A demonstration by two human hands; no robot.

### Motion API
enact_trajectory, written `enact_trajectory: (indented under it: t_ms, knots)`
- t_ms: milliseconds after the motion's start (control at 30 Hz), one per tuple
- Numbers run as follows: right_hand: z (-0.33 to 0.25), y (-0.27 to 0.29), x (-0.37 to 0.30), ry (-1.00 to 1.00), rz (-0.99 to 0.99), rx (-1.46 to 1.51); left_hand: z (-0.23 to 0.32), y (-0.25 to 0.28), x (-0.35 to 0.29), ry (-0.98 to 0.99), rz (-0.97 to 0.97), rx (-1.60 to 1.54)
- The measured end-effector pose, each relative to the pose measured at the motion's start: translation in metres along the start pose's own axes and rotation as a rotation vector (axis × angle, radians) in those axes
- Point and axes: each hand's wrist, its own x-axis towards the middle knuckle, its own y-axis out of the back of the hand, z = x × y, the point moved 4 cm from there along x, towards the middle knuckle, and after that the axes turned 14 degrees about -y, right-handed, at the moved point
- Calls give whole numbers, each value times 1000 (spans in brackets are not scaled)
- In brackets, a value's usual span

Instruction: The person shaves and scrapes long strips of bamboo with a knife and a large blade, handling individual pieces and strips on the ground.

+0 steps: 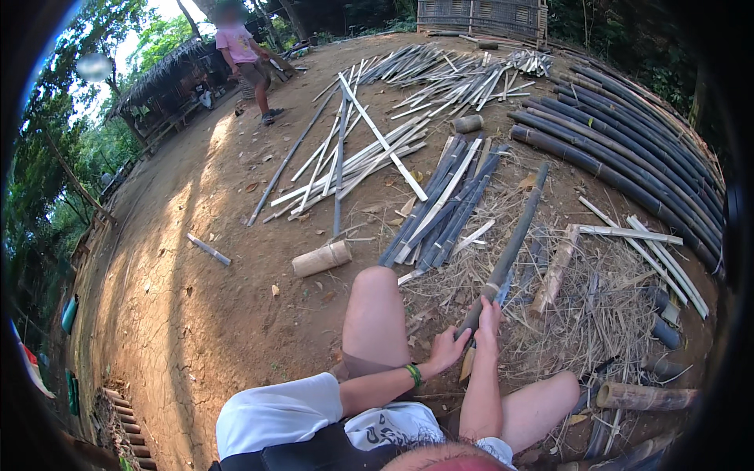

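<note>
A long dark bamboo piece [520,226] slants from between my knees toward the upper right. My left hand [446,350], with a green band at its wrist, is closed around its near end. Just to the right, my right hand [488,322] is closed on what looks like a knife. The bluish blade [504,286] shows beyond the fingers, against the bamboo, and a brown wooden handle [467,364] sticks out below. The grip itself is partly hidden by the hand and forearm.
Split dark bamboo slats [444,208] lie ahead, with pale strips [357,169] beyond. Whole dark poles [613,161] are stacked right. A short bamboo log [321,259] lies ahead left; dry shavings [581,330] cover the ground at right. A person [243,55] stands far left.
</note>
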Motion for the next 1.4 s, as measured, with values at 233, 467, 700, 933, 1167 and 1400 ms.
enact_trajectory:
  t_ms: [233, 467, 700, 933, 1167, 1400]
  knots:
    - [-17, -13, -7, 162, -126, 47, 10, 7, 14, 19, 26, -139]
    - [-57, 2, -52, 251, 43, -195, 80, 2, 37, -293, 116, -250]
    - [-160, 31, -160, 699, 286, -142, 188, -17, 49, -580, -24, -467]
    - [-213, 191, -313, 990, 769, 19, 277, -51, 9, -694, -518, -598]
    - [-3, 359, -410, 417, 1617, 17, 186, -106, 33, -456, -673, -481]
    - [267, 337, -436, -268, 1999, 147, 90, -125, 39, -360, -776, -358]
